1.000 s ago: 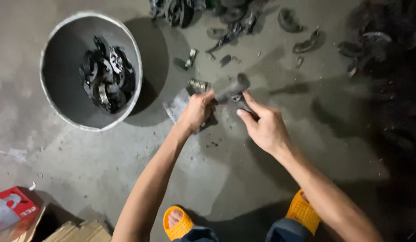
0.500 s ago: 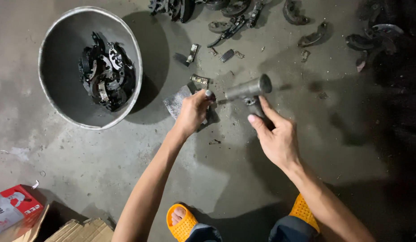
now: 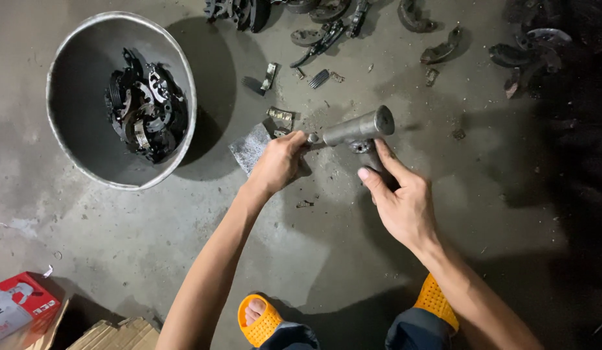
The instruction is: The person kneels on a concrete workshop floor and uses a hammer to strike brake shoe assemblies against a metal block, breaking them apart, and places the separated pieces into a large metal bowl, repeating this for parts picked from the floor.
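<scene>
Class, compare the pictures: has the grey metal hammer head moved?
Yes. The grey metal hammer head has risen and swung right, away from the flat grey block on the floor.

1. The left hand (image 3: pixel 280 162) closes over a small part; its shape is hidden.
2. The hammer (image 3: pixel 358 128) handle vanishes inside the right hand (image 3: pixel 401 201).
3. Far right of the right hand, dark parts (image 3: pixel 531 55) fade into shadow.
4. Below left of the left hand, the red box (image 3: pixel 15 308) is cut off by the frame's edge.
</scene>
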